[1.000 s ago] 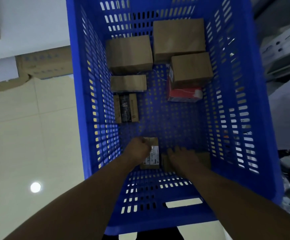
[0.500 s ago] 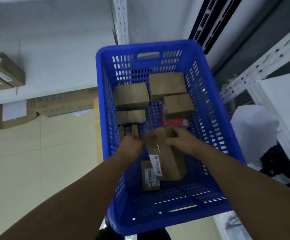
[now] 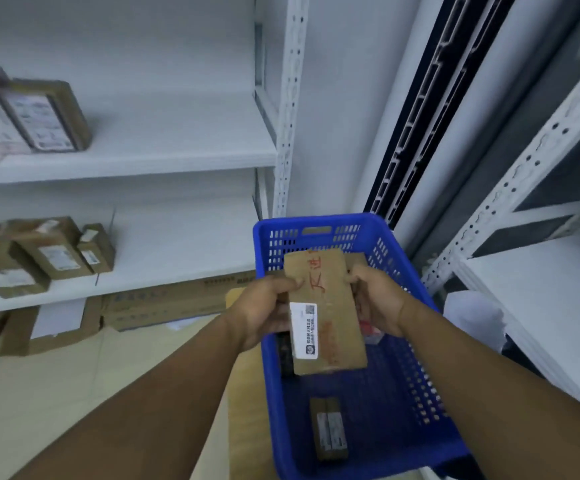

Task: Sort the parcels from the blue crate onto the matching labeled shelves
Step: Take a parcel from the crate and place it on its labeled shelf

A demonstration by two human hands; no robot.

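just the one camera here, worn on the person's head, wide angle, so the shelf post (image 3: 290, 98) leans instead of standing straight. it looks forward and down along both forearms, with the left hand (image 3: 264, 310) and right hand (image 3: 378, 303) close in, near centre, around a parcel (image 3: 330, 317). blue crate (image 3: 316, 219) right below them, shelves (image 3: 143, 157) off left, second rack (image 3: 523, 180) at the right edge
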